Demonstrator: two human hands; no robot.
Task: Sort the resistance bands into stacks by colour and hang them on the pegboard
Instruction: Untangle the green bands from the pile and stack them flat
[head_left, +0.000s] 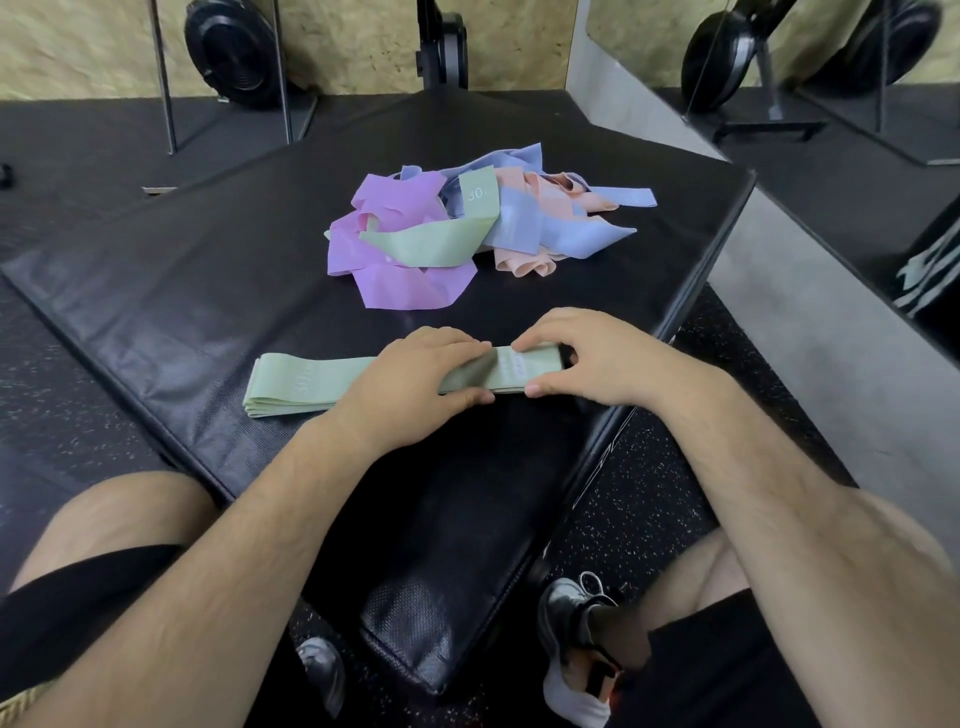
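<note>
A flat stack of green resistance bands lies near the front of the black padded box. My left hand rests on the stack's middle, fingers and thumb along its edges. My right hand pinches the stack's right end between fingertips and thumb. Behind the stack sits a tangled pile of bands: purple, green, blue and peach.
My knees and shoes frame the box's near corner on the speckled rubber floor. Black equipment on metal stands lines the far wall. A grey ledge and a mirror run along the right.
</note>
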